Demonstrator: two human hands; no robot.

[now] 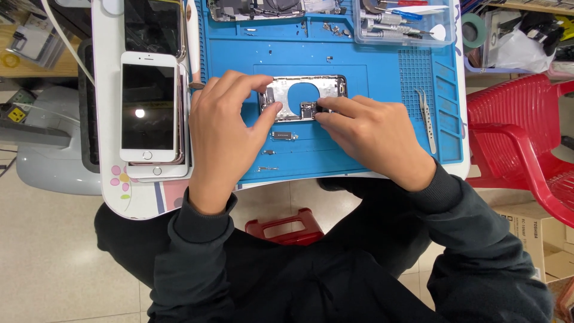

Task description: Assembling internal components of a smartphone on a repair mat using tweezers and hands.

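Note:
An opened phone housing (311,93), silver inside with a round hole in its plate, lies on a blue work mat (382,125). My left hand (224,125) grips its left end between thumb and fingers. My right hand (371,131) rests on the mat at the housing's lower right, with fingertips pressing on a small dark part inside the housing. What sits under the fingertips is hidden.
Metal tweezers (427,119) lie on the mat to the right. Small loose parts (284,136) sit below the housing. White phones (148,107) are stacked at left. A clear tray of tools (406,24) stands at the back. A red plastic chair (526,131) is at right.

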